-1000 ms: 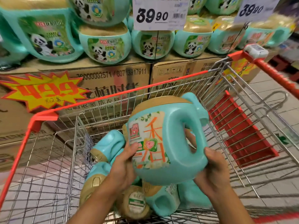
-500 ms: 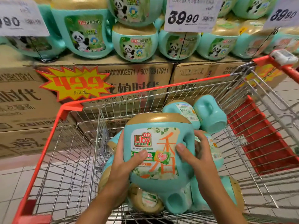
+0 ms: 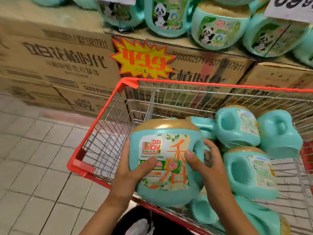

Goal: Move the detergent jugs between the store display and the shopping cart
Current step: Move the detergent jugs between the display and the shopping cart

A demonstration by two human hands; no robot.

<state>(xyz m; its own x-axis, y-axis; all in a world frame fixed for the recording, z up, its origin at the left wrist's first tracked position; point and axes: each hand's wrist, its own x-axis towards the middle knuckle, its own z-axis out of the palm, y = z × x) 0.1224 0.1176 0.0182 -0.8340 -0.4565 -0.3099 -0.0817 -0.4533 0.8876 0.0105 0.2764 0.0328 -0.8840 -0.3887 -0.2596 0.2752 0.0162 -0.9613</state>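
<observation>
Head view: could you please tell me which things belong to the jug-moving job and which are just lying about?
In the job: held jug, left hand, right hand, jugs in the cart, shopping cart, display jugs.
Just about: cardboard boxes, starburst price sign, floor tiles.

Teal jug point(image 3: 165, 160) gripped by left hand point(image 3: 130, 173), right hand point(image 3: 209, 164), over cart point(image 3: 101, 116)

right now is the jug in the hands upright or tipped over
Upright: the held jug has its tan cap on top and its label reads right way up.
</observation>
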